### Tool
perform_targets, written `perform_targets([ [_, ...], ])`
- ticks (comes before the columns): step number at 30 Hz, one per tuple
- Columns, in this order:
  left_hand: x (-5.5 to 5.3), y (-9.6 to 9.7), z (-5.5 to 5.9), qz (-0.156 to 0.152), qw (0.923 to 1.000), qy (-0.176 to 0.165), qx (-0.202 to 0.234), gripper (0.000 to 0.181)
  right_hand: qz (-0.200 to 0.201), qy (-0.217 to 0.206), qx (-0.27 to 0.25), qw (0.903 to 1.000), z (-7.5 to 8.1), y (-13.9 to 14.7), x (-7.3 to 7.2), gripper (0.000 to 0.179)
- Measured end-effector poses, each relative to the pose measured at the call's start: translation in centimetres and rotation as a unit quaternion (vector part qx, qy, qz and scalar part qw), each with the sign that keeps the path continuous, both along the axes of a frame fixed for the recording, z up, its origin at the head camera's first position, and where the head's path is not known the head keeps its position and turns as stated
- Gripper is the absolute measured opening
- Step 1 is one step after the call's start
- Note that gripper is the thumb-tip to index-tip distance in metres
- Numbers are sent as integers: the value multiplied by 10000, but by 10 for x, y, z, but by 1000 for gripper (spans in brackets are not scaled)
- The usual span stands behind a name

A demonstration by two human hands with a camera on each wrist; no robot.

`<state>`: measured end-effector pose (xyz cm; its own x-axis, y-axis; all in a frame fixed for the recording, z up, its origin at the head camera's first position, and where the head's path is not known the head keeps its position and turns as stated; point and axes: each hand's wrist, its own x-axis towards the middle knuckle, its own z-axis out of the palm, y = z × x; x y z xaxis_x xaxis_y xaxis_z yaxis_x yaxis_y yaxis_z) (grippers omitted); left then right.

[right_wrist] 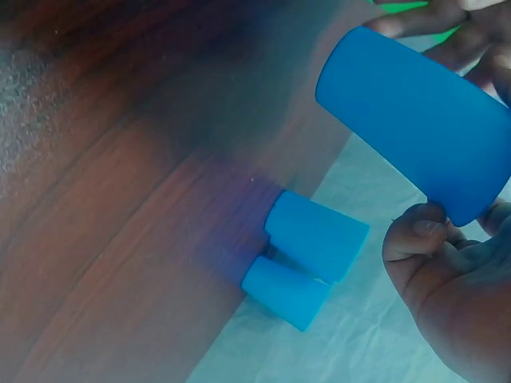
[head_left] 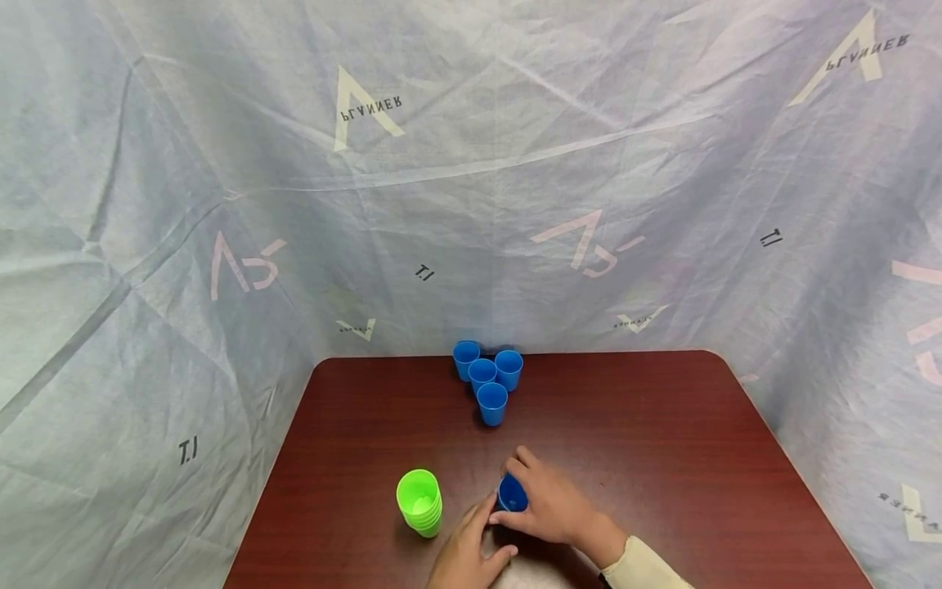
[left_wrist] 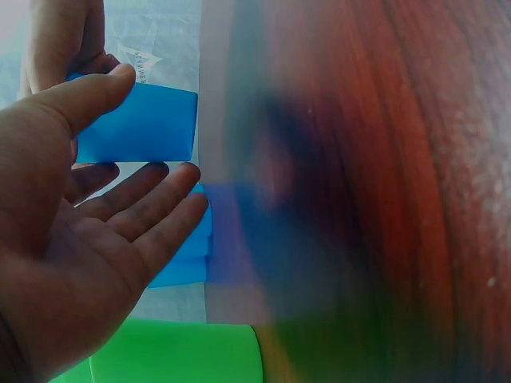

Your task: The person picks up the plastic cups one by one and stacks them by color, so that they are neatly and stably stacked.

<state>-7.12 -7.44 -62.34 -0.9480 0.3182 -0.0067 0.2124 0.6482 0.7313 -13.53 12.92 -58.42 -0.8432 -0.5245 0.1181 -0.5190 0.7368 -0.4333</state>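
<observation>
My right hand (head_left: 555, 499) grips a blue cup (head_left: 513, 494) by its rim, near the front of the table. In the right wrist view the same cup (right_wrist: 415, 120) shows its plain outer side, with bent fingers at the rim. My left hand (head_left: 471, 548) is at the cup's left side. The left wrist view shows that hand (left_wrist: 96, 199) with fingers extended and thumb apart, fingertips right at the cup's wall (left_wrist: 148, 128). Left of both hands stands a stack of nested green cups (head_left: 421, 499).
Several blue cups (head_left: 492, 405) stand in a close group at the table's far edge. The dark red wooden table (head_left: 625, 425) is bordered by grey printed cloth (head_left: 471, 180) at the back and sides.
</observation>
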Motion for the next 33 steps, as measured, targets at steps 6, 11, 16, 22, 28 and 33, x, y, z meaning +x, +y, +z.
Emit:
perform_targets([
  [6, -1, 2, 2, 53, 10000, -3, 53, 82, 17, -105, 32, 9999, -2, -1, 3, 76],
  [11, -4, 5, -1, 170, 9997, 68, 160, 78, 204, -30, -73, 9998, -4, -1, 6, 69],
  [16, -7, 9, -5, 295, 9984, 492, -6, 66, 423, -172, -237, 9987, -5, -2, 9, 69],
  [22, -9, 10, -6, 434, 9964, 725, -115, 55, 539, -2, -377, 9978, -8, -4, 11, 65],
  [28, -10, 10, -10, 396, 9948, 919, -168, 55, 630, 35, -513, 9967, -10, -4, 10, 57],
  [33, -10, 9, -12, 293, 9970, 713, -46, 61, 661, 63, -715, 9952, -12, -1, 8, 40],
])
